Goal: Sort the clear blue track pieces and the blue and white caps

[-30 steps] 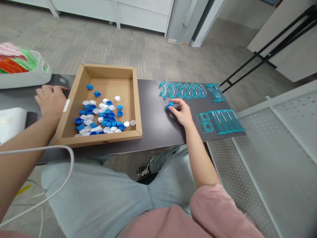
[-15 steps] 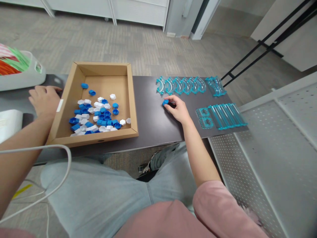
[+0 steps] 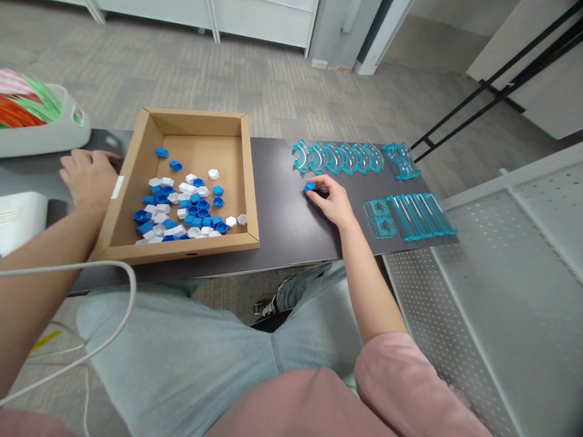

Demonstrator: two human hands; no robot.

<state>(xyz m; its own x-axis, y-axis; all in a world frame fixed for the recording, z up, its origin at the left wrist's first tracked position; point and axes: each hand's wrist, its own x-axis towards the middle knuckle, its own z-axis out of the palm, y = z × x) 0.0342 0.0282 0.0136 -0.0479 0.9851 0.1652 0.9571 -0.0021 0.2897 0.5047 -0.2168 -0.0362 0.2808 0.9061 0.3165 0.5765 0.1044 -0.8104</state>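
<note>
Between the thumb and fingers of my right hand (image 3: 331,199) is a small blue hexagonal piece (image 3: 309,187), held at the dark tabletop in front of a row of clear teal curved parts (image 3: 337,158). My left hand (image 3: 88,176) rests on the table against the left side of a cardboard box (image 3: 252,200), fingers loosely spread and holding nothing visible. Inside the box lie many loose blue and white hexagonal pieces (image 3: 194,209), mostly heaped toward its near side.
Right of my right hand are two teal square plates (image 3: 381,218), a row of teal tubes (image 3: 423,216) and teal stacked parts (image 3: 401,161). A white bin (image 3: 68,130) of colourful strips and a white object (image 3: 22,221) stand left. A white cable (image 3: 130,297) loops near my left forearm.
The whole view has shifted slightly, so everything sits a little further right. My right hand still pinches the blue piece at the same spot on the table; my left hand stays beside the box.
</note>
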